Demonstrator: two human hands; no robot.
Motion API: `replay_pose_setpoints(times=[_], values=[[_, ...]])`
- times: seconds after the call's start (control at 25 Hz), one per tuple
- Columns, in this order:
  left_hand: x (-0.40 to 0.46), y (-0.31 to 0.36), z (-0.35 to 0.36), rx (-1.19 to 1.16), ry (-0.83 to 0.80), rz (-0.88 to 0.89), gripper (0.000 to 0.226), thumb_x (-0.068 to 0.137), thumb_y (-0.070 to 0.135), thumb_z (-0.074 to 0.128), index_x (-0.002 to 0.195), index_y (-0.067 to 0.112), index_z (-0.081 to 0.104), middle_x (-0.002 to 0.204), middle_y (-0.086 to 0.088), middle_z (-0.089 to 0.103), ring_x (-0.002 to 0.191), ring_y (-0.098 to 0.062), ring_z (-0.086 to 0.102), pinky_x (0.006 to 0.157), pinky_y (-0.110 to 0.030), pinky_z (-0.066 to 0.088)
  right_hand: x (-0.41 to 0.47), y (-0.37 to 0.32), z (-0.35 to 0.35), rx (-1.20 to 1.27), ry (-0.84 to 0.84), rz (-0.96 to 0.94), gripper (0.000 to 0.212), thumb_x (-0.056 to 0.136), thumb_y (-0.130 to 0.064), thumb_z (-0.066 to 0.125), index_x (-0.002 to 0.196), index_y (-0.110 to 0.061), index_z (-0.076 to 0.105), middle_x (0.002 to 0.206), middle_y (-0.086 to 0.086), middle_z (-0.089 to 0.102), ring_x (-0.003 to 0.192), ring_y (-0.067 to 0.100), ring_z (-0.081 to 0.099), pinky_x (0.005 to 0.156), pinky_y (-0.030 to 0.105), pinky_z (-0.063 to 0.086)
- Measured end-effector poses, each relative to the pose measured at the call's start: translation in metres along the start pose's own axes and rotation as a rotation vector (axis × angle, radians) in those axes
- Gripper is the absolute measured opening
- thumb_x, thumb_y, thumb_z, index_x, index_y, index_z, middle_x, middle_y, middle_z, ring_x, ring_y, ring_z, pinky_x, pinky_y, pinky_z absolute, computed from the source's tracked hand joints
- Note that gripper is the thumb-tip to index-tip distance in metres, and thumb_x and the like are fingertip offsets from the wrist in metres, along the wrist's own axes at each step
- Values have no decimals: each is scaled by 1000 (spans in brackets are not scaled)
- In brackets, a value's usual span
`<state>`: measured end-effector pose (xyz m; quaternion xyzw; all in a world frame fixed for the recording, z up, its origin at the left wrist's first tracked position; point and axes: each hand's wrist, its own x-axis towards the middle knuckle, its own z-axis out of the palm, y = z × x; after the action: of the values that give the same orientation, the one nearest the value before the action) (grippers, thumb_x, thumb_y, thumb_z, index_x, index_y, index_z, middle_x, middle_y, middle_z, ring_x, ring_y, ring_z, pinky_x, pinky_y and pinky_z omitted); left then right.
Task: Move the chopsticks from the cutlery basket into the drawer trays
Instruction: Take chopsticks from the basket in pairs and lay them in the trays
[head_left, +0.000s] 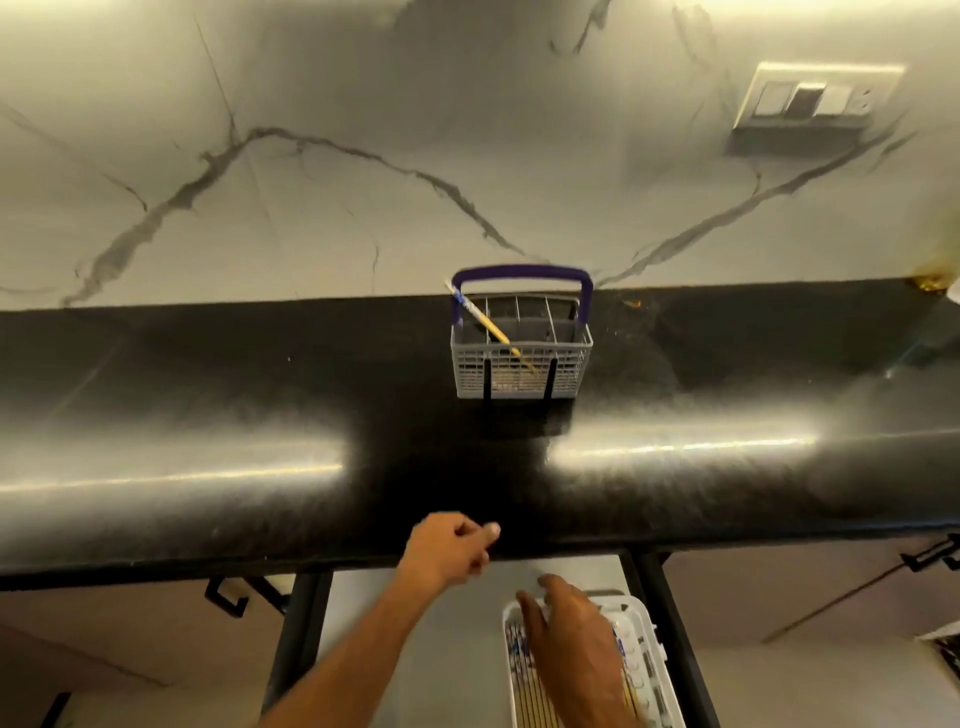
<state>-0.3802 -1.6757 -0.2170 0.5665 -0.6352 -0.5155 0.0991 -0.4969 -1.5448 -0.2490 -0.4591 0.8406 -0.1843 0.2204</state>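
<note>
One chopstick (485, 325) leans in the grey cutlery basket (521, 358) on the black counter (208, 415); many lie in the one white drawer tray (644, 649). The right hand (569, 631) rests flat on them, apparently settling them. The left hand (449, 553), loosely curled and holding nothing, seems next to reach for the last chopstick.

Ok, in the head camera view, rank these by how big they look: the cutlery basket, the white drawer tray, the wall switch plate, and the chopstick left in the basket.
1. Cutlery basket and white drawer tray: similar; the tray is nearer and cut off, so unranked.
2. Wall switch plate.
3. Chopstick.
</note>
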Motion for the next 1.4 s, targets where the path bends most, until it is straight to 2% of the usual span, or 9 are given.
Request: replay_pose_setpoints(times=[0.16,0.24,0.44,0.64,0.88,1.0,1.12,1.24,1.4], values=[[29,92,-60,-227,113,100,30,92,34,66,96,4,69,82,-8,75,72,-17,70,64,-27,56,47,-59,-69,90,300,-195,28,97,-48,48,108,-26,62,94,-9,67,72,2,54,57,10,37],[42,130,-82,-288,206,161,26,93,30,66,95,4,70,83,-9,74,72,-16,67,69,-31,58,72,-86,-104,112,398,-256,22,97,-44,50,99,-26,62,86,-9,66,67,2,49,52,10,30],[101,184,-109,-244,459,199,23,85,37,69,75,16,72,74,-6,74,75,-23,72,80,-43,60,134,-139,-165,146,406,-335,21,98,-42,49,103,-26,61,86,-12,57,74,8,54,62,19,40],[149,202,-112,-166,573,97,32,86,47,66,80,17,74,79,-4,73,75,-19,69,60,-31,51,167,-145,-176,191,434,-372,18,98,-40,50,98,-28,63,81,-11,61,69,7,59,62,21,51],[182,203,-110,-615,614,25,18,84,25,76,72,13,74,69,-12,73,58,-22,71,64,-44,64,173,-119,-172,181,340,-309,15,98,-36,49,97,-30,63,90,-11,65,75,7,57,66,14,43],[185,208,-112,-739,638,13,8,84,16,76,79,11,74,75,-15,73,69,-27,73,69,-47,63,176,-112,-171,174,334,-282,20,98,-37,48,108,-30,64,107,-12,68,83,4,54,78,13,43],[176,215,-116,-757,662,33,4,86,14,73,85,10,72,79,-16,72,72,-29,74,70,-47,63,174,-110,-176,159,327,-273,20,99,-38,48,110,-30,63,111,-12,68,85,4,54,73,9,42],[153,232,-128,-603,666,158,16,89,18,71,74,19,67,78,-11,71,73,-27,74,72,-44,63,170,-109,-180,168,315,-280,18,99,-36,50,109,-28,63,104,-13,67,86,5,59,64,6,43],[108,280,-170,-318,602,492,8,90,20,70,84,18,74,80,-6,74,75,-19,74,70,-36,64,160,-128,-195,256,397,-266,22,97,-36,56,116,-28,63,99,-12,68,85,6,64,80,17,56]])
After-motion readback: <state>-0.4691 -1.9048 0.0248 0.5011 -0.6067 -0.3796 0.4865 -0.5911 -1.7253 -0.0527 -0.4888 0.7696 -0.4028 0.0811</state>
